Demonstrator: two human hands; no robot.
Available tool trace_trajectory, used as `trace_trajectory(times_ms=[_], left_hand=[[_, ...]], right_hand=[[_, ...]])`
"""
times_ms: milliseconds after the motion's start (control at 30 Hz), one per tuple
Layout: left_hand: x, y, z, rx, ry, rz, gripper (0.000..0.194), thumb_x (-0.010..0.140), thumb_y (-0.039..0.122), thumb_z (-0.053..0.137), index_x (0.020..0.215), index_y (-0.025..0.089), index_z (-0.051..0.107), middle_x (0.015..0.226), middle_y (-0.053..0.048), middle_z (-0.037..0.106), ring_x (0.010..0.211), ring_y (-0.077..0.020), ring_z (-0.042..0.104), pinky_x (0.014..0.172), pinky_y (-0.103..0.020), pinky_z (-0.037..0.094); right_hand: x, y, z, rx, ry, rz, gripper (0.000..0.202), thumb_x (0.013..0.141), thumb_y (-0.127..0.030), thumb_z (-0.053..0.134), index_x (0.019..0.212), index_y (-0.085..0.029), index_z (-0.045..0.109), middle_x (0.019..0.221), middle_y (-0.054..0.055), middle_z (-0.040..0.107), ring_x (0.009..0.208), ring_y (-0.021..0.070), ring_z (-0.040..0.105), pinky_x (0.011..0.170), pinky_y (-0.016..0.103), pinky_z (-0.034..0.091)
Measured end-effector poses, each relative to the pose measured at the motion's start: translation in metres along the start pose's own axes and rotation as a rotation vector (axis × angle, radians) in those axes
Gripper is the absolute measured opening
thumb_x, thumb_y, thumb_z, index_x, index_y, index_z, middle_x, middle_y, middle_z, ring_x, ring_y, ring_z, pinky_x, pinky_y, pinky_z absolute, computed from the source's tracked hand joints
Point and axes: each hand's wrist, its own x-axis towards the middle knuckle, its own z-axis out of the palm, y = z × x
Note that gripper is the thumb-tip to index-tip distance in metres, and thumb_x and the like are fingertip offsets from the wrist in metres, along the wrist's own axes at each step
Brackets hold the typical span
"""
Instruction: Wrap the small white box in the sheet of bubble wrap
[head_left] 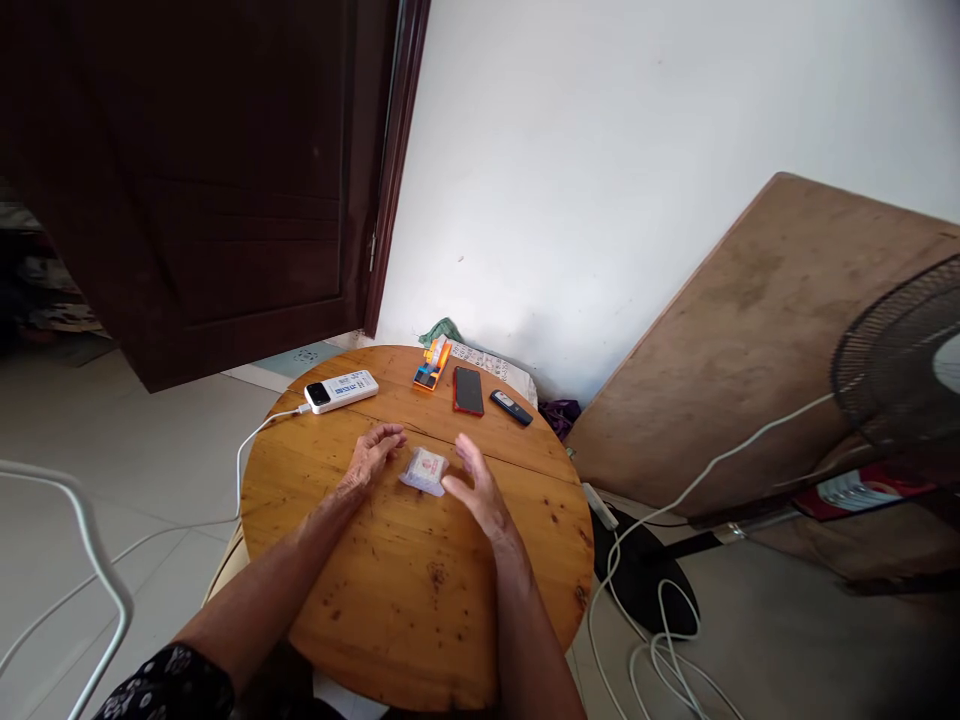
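Observation:
A small packet in clear plastic wrap, pale with red print, lies flat on the round wooden table. To its left rests my left hand, fingers loosely curved and apart, holding nothing. My right hand is on the other side, thumb and fingers spread, the thumb close to the packet's right edge; whether it touches cannot be told. Beyond the hands stand an orange tape dispenser, a dark phone with a red edge and a small black handset with a grey panel.
A white power bank with a cable sits at the table's left rear. A dark door stands to the left. On the right are a leaning wooden board, a fan and looped white cables on the floor.

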Motion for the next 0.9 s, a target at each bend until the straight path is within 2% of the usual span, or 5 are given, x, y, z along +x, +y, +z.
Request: trace_trajectory(times_ms=[200, 433, 667, 767, 900], left_hand=[[0.001, 0.002, 0.005, 0.058, 0.055, -0.006, 0.055, 0.063, 0.053, 0.066, 0.1, 0.013, 0.063, 0.097, -0.012, 0.071, 0.094, -0.0251, 0.066, 0.077, -0.033, 0.051], [-0.066, 0.034, -0.022, 0.379, 0.091, 0.16, 0.049, 0.07, 0.025, 0.066, 0.118, 0.015, 0.061, 0.111, -0.013, 0.066, 0.107, -0.0267, 0.059, 0.097, -0.041, 0.045], [-0.225, 0.0, -0.147, 0.716, 0.042, 0.506, 0.017, 0.086, 0.033, 0.059, 0.091, 0.024, 0.072, 0.093, -0.008, 0.071, 0.091, -0.0245, 0.064, 0.084, -0.036, 0.052], [-0.249, -0.031, -0.217, 0.792, 0.375, 0.259, 0.023, 0.083, 0.039, 0.058, 0.088, 0.022, 0.072, 0.09, -0.007, 0.071, 0.089, -0.0261, 0.065, 0.082, -0.039, 0.053], [-0.217, -0.051, -0.287, 0.73, 0.67, -0.212, 0.037, 0.073, 0.046, 0.059, 0.098, 0.02, 0.07, 0.084, -0.005, 0.072, 0.079, -0.0271, 0.066, 0.07, -0.039, 0.053]], right_hand=[[0.009, 0.012, -0.012, 0.263, 0.453, 0.21, 0.057, 0.072, -0.057, 0.07, 0.112, -0.016, 0.066, 0.115, 0.016, 0.07, 0.102, 0.0307, 0.068, 0.078, 0.043, 0.056], [0.012, 0.019, -0.006, 0.225, 0.488, 0.21, 0.049, 0.067, -0.052, 0.072, 0.1, -0.016, 0.067, 0.104, 0.013, 0.071, 0.089, 0.0255, 0.068, 0.068, 0.035, 0.056], [0.013, 0.022, -0.002, 0.201, 0.493, 0.193, 0.048, 0.065, -0.053, 0.071, 0.097, -0.017, 0.067, 0.102, 0.011, 0.072, 0.086, 0.0248, 0.068, 0.069, 0.036, 0.055], [0.015, 0.026, -0.001, 0.173, 0.486, 0.194, 0.048, 0.064, -0.055, 0.07, 0.096, -0.018, 0.068, 0.102, 0.011, 0.072, 0.086, 0.0248, 0.068, 0.069, 0.035, 0.055], [0.017, 0.032, -0.001, 0.104, 0.474, 0.184, 0.047, 0.067, -0.056, 0.067, 0.096, -0.018, 0.068, 0.097, 0.009, 0.072, 0.084, 0.0231, 0.067, 0.07, 0.034, 0.054]])
